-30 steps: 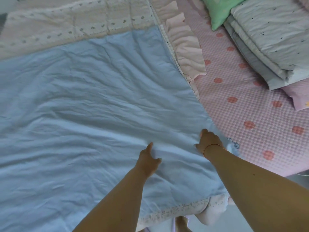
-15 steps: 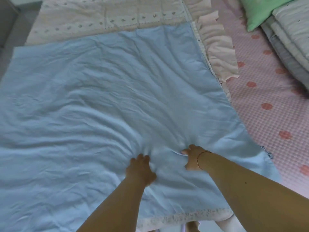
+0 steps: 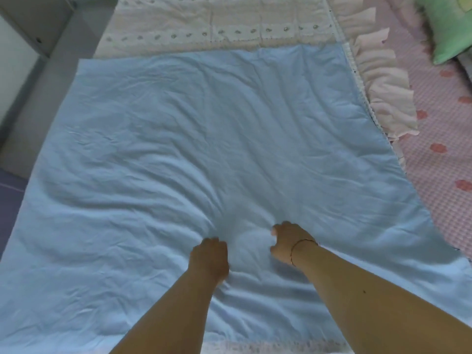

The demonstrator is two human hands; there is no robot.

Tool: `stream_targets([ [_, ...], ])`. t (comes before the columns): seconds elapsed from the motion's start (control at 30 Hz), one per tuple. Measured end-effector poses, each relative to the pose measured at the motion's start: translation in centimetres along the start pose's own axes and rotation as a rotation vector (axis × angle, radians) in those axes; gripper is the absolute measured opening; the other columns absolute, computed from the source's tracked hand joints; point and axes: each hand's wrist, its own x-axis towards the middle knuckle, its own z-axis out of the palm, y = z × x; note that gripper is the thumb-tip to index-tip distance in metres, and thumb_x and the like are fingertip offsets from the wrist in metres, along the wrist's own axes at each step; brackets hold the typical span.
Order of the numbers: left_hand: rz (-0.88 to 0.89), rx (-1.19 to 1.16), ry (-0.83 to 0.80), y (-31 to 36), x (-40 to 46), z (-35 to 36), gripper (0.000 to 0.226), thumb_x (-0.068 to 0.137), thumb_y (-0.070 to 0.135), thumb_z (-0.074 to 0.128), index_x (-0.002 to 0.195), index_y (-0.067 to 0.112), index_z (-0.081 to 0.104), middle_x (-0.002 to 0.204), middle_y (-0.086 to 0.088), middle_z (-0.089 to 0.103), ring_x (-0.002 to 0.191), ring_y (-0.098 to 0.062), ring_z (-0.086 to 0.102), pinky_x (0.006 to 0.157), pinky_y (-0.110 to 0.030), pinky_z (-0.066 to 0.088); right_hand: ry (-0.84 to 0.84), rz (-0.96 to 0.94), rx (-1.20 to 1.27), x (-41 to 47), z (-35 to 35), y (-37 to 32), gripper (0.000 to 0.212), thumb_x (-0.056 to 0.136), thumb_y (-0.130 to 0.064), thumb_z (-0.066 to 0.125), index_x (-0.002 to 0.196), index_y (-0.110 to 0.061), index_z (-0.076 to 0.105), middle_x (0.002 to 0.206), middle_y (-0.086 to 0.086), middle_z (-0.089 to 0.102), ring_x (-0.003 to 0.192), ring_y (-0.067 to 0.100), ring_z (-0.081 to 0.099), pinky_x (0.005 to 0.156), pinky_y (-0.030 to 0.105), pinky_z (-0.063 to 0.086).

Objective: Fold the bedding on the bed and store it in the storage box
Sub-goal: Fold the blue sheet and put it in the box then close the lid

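Both hands (image 3: 245, 249) bunch wrinkled (soft) blue quilt (image 3: 204, 139).

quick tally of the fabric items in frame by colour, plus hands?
Blue: 1, the quilt, both hands bunching it
Cream: 1, the ruffled bedspread under it
Pink: 1, the checked sheet
Green: 1, the pillow
Hands: 2, left hand, right hand
Total: 6

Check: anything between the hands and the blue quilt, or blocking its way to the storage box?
Nothing between them: left hand and right hand already bunch the blue quilt directly. The storage box is out of view, so that path can't be judged.
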Motion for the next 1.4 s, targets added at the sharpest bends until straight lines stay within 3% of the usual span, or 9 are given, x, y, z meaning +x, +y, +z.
stream_targets([
  [0.1, 0.009, -0.041, 0.099, -2.3, -0.6, 1.4, 0.06, 0.085, 0.034, 0.051, 0.142, 0.027, 0.032, 0.148, 0.003, 0.028, 0.133, -0.027, 0.032, 0.102, -0.041, 0.039, 0.028, -0.07, -0.063, -0.5, 2.1, -2.0, 0.071, 0.083, -0.026, 0.054, 0.147, -0.028, 0.024, 0.147, 0.001, 0.024, 0.137, 0.024, 0.025, 0.106, 0.044, 0.037],
  [0.3, -0.019, 0.034, -0.09, -6.0, -2.6, 2.6, 0.042, 0.086, 0.028, 0.049, 0.127, 0.02, 0.053, 0.132, -0.002, 0.053, 0.121, -0.024, 0.05, 0.095, -0.035, 0.045, -0.211, -0.099, -0.004, -0.8, 5.2, -5.7, 0.027, 0.086, -0.014, 0.05, 0.105, -0.008, 0.067, 0.095, 0.008, 0.063, 0.089, 0.025, 0.06, 0.086, 0.034, 0.052],
  [0.37, -0.042, 0.032, 0.094, -7.4, -3.2, 3.1, 0.053, 0.086, 0.025, 0.047, 0.137, 0.02, 0.038, 0.142, -0.003, 0.038, 0.125, -0.027, 0.04, 0.097, -0.037, 0.042, 0.028, -0.103, 0.05, -0.3, 4.7, -6.7, 0.036, 0.087, -0.015, 0.047, 0.122, -0.015, 0.056, 0.115, 0.006, 0.052, 0.107, 0.023, 0.05, 0.093, 0.033, 0.045],
  [0.47, -0.086, -0.029, 0.009, -9.6, -4.0, 4.1, 0.053, 0.083, 0.028, 0.05, 0.135, 0.022, 0.041, 0.137, 0.002, 0.038, 0.127, -0.027, 0.037, 0.098, -0.038, 0.043, -0.138, -0.14, -0.052, -0.4, 4.8, -8.2, 0.057, 0.085, -0.024, 0.054, 0.14, -0.027, 0.041, 0.138, 0.001, 0.034, 0.129, 0.023, 0.034, 0.107, 0.036, 0.036],
  [0.63, -0.138, -0.035, 0.015, -11.9, -4.9, 4.7, 0.051, 0.086, 0.024, 0.048, 0.136, 0.019, 0.044, 0.142, -0.002, 0.039, 0.126, -0.025, 0.042, 0.097, -0.035, 0.042, -0.184, -0.095, 0.011, -0.2, 4.9, -11.5, 0.023, 0.087, -0.018, 0.051, 0.105, -0.014, 0.064, 0.104, 0.003, 0.057, 0.105, 0.024, 0.058, 0.087, 0.031, 0.05],
  [1.0, -0.318, -0.06, -0.029, -17.0, -7.9, 7.7, 0.056, 0.094, 0.038, 0.041, 0.147, 0.023, 0.027, 0.155, 0.0, 0.024, 0.139, -0.025, 0.03, 0.114, -0.047, 0.02, 0.012, -0.29, 0.011, -0.5, 8.0, -17.2, 0.058, 0.087, -0.022, 0.052, 0.143, -0.026, 0.037, 0.144, 0.001, 0.032, 0.134, 0.022, 0.032, 0.108, 0.031, 0.035],
  [1.17, -0.503, -0.046, -0.187, -18.3, -10.8, 8.4, 0.054, 0.092, 0.035, 0.044, 0.143, 0.02, 0.037, 0.143, 0.001, 0.041, 0.133, -0.019, 0.04, 0.117, -0.049, 0.012, -0.442, -0.31, -0.125, -1.7, 10.5, -18.4, 0.052, 0.083, -0.02, 0.058, 0.135, -0.026, 0.05, 0.136, 0.001, 0.046, 0.116, 0.025, 0.054, 0.098, 0.035, 0.047],
  [1.3, -0.345, -0.074, 0.07, -19.0, -11.5, 8.8, 0.07, 0.092, 0.021, 0.042, 0.154, 0.024, 0.008, 0.162, 0.001, 0.005, 0.148, -0.019, 0.012, 0.12, -0.046, 0.0, -0.002, -0.398, -0.122, -1.1, 9.8, -18.8, 0.057, 0.088, -0.019, 0.051, 0.143, -0.025, 0.037, 0.145, -0.001, 0.032, 0.132, 0.021, 0.034, 0.106, 0.031, 0.037],
  [1.4, -0.248, -0.089, -0.05, -18.6, -12.2, 9.9, 0.069, 0.09, 0.015, 0.042, 0.153, 0.026, 0.015, 0.159, 0.008, 0.018, 0.144, -0.013, 0.024, 0.12, -0.048, -0.006, -0.216, -0.437, -0.315, -1.4, 9.8, -19.8, 0.068, 0.082, -0.019, 0.055, 0.146, -0.028, 0.032, 0.151, -0.002, 0.022, 0.14, 0.022, 0.023, 0.112, 0.032, 0.03],
])
